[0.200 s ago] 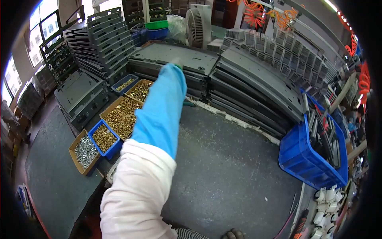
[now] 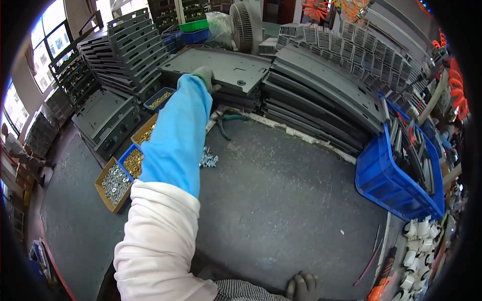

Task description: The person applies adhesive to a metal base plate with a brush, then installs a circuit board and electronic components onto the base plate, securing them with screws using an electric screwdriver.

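My left hand (image 2: 206, 75), in a grey-green glove below a blue sleeve cover, is at the front edge of the top grey metal panel (image 2: 233, 67). Its fingers bend around that edge, partly hidden by the wrist. The panel lies flat on a stack of similar ones. At the bottom, my gloved right hand (image 2: 303, 288) rests on the dark worktop (image 2: 286, 200), fingers spread and holding nothing. Teal-handled pliers (image 2: 228, 123) lie just in front of the stack. A small heap of silver hardware (image 2: 208, 158) sits beside my left forearm.
Left of my arm are a carton of washers (image 2: 114, 186) and a blue bin of brass screws (image 2: 133, 163). A second panel stack (image 2: 321, 90) stands to the right, near a blue crate (image 2: 386, 175). An orange-and-black tool (image 2: 384, 276) and white casters (image 2: 419, 246) lie at lower right.
My left hand has come back and left from above the panel to its front edge, and its fingers have closed there. The view has shifted slightly, showing more of my right hand.
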Action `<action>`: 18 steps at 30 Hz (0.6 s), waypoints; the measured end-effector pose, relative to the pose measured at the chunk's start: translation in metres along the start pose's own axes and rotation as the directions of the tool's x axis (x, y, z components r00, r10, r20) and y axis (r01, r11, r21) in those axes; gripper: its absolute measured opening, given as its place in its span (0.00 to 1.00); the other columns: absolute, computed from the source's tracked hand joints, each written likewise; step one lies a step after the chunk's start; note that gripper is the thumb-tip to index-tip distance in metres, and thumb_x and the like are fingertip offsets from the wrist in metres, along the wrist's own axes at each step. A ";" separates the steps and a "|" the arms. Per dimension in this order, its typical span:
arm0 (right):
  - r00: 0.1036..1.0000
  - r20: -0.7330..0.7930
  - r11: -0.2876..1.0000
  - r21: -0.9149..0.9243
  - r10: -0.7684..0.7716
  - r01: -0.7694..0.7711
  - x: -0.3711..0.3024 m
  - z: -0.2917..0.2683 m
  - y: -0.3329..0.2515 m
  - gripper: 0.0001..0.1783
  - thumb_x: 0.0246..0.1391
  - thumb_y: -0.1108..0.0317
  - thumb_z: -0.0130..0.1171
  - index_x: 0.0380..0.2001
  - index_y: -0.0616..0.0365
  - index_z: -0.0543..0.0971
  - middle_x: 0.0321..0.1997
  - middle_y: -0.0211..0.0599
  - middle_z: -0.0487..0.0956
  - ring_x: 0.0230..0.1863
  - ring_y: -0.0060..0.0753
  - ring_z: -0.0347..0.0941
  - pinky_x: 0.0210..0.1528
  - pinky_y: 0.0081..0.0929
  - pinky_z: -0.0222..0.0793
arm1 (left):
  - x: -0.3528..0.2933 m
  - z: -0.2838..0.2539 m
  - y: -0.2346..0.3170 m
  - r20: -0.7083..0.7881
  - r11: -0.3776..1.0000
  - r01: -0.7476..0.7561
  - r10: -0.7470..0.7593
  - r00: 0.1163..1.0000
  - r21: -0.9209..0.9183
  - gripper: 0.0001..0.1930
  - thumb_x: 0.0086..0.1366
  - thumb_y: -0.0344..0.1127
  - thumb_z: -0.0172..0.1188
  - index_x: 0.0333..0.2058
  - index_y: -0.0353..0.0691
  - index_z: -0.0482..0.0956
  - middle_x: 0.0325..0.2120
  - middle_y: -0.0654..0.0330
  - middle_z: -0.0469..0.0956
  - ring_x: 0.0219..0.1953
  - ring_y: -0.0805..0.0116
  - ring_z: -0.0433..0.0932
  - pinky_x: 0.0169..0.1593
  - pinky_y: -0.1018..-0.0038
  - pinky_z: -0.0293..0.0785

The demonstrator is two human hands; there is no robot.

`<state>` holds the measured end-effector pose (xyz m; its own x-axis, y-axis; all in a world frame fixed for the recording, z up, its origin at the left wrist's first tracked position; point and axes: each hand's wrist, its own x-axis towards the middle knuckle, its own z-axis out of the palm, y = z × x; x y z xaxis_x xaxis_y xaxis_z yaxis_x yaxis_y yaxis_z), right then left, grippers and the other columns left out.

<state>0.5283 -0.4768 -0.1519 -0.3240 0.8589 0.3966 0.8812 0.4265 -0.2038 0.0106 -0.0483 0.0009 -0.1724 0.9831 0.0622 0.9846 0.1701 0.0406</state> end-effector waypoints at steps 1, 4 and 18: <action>1.000 0.010 1.000 0.004 0.010 -0.010 0.004 -0.003 -0.002 0.08 0.55 0.67 0.66 0.39 0.53 0.81 0.45 0.40 0.82 0.48 0.47 0.78 0.50 0.45 0.72 | -0.006 0.006 -0.005 -0.018 0.993 0.051 -0.054 0.998 -0.107 0.24 0.63 0.48 0.70 0.50 0.36 0.83 0.45 0.45 0.84 0.51 0.47 0.81 0.58 0.60 0.77; 1.000 -0.003 0.998 0.065 -0.015 0.015 0.005 -0.002 -0.002 0.12 0.56 0.66 0.66 0.42 0.55 0.80 0.45 0.43 0.82 0.47 0.50 0.77 0.48 0.47 0.72 | -0.035 0.032 -0.013 -0.265 0.913 -0.028 -0.089 0.960 -0.407 0.17 0.64 0.30 0.68 0.50 0.30 0.78 0.42 0.50 0.85 0.44 0.62 0.85 0.51 0.68 0.80; 0.975 -0.150 0.810 0.585 0.164 -0.046 -0.002 -0.048 -0.017 0.25 0.53 0.73 0.63 0.56 0.65 0.77 0.61 0.56 0.75 0.61 0.56 0.73 0.64 0.44 0.68 | -0.300 0.079 0.046 -0.313 -0.145 -0.314 -0.032 0.949 -0.938 0.05 0.67 0.21 0.57 0.39 0.28 0.81 0.37 0.55 0.82 0.44 0.66 0.81 0.51 0.70 0.80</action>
<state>0.5304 -0.4989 -0.1063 -0.1199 0.8648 0.4877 0.5275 0.4716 -0.7066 0.1102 -0.3297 -0.0951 -0.2046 0.9064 0.3696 -0.1158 -0.3973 0.9103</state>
